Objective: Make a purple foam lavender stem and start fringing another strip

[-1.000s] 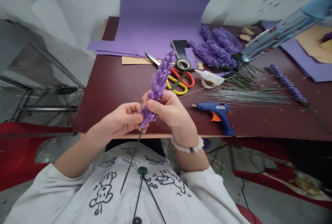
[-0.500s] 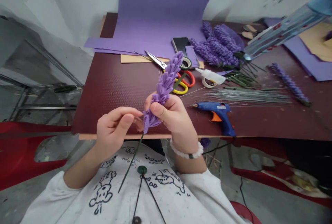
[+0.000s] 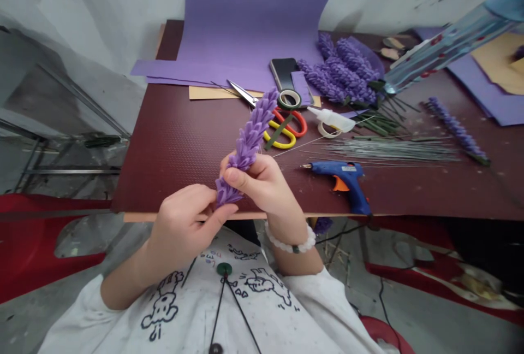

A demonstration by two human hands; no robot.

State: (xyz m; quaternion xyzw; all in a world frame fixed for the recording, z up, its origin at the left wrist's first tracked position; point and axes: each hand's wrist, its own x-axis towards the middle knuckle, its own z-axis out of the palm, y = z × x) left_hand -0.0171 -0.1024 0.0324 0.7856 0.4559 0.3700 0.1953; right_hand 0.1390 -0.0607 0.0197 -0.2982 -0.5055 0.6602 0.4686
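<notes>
Head view: right hand (image 3: 262, 179) closed, thumb and fingers pinching the purple felt lavender spike (image 3: 249, 141) low down, over the maroon tabletop (image 3: 172, 141). Work sits at the bottom petals. Left hand (image 3: 184, 231) half-curled beside the spike's base, can't tell if gripping.

A blue hot glue gun (image 3: 339, 179) is laid on the dark red table (image 3: 184, 146), and red-and-yellow scissors (image 3: 284, 133) are placed beside a tape roll (image 3: 289, 99).

Felt lavender spike (image 3: 248, 143) was purple; scissors (image 3: 301, 125) had red-and-yellow handles; glue gun (image 3: 331, 169) was blue, orange-triggered; counter (image 3: 180, 146) was dimpled maroon; shirt (image 3: 196, 310) was white, black-doodled.
</notes>
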